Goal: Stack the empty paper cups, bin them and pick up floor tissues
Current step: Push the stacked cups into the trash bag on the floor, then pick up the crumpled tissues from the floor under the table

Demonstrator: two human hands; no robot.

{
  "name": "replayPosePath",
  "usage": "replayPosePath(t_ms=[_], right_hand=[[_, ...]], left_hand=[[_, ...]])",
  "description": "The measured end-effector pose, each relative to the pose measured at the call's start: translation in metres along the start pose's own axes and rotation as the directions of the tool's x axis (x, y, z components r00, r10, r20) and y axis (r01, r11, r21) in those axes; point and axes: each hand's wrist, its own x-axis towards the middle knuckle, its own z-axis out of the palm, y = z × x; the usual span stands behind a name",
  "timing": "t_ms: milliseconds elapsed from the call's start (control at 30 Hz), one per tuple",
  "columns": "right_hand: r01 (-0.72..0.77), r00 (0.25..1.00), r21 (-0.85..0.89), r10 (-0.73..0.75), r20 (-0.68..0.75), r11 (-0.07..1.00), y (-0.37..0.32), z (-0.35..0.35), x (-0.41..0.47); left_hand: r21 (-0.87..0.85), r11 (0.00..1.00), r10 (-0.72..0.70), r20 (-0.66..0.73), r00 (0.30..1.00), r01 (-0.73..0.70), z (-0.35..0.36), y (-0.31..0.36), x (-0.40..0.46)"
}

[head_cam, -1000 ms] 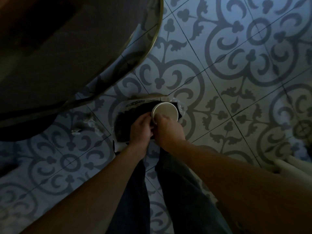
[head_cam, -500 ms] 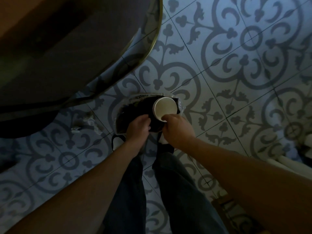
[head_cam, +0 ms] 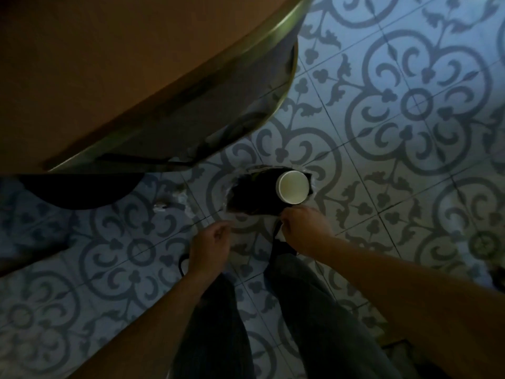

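Observation:
A white paper cup (head_cam: 292, 190) sits mouth up in the opening of a black bin bag (head_cam: 250, 199) on the tiled floor, at the bag's right side. My right hand (head_cam: 306, 231) is just below the cup, with its fingers pinched on the bag's near edge; a black strap hangs down from it. Left of that and apart from the bag, my left hand (head_cam: 210, 247) has curled fingers and nothing visible in it. Crumpled tissues (head_cam: 175, 201) lie on the floor to the left of the bag.
A round brown table with a metal rim (head_cam: 191, 86) overhangs the upper left, with its dark base (head_cam: 79, 190) below. My legs in dark trousers (head_cam: 314, 310) stand under the hands. The patterned tile floor (head_cam: 410, 110) spreads to the right. The light is dim.
The right hand has let go of the cup, which now rests in the bag. The left hand has pulled back from the bag toward me and to the left.

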Motion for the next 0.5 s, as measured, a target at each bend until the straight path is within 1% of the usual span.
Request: replayPosePath(t_ms=[67,167,333,433,500], right_hand=[[0.055,0.998,-0.015,-0.055,0.013,0.998,-0.014,0.007,-0.002],[0.115,0.993,-0.07,-0.112,0.049,0.991,-0.038,0.018,-0.002],[0.126,0.992,-0.079,-0.125,0.009,0.989,-0.086,0.054,-0.009],[0.154,0.988,-0.111,-0.15,0.039,0.982,-0.123,0.073,-0.021],[0.164,0.986,-0.118,-0.162,0.026,0.979,-0.143,0.084,-0.028]], left_hand=[[-0.069,0.996,-0.063,-0.044,0.997,0.06,-0.008,-0.013,-0.008],[-0.138,0.982,-0.134,-0.045,0.99,0.127,-0.019,-0.035,-0.021],[-0.119,0.988,-0.102,-0.041,0.994,0.097,-0.045,-0.092,-0.041],[-0.112,0.991,-0.08,-0.101,0.992,0.069,-0.072,-0.121,-0.059],[-0.084,0.995,-0.074,-0.133,0.988,0.063,-0.09,-0.139,-0.067]])
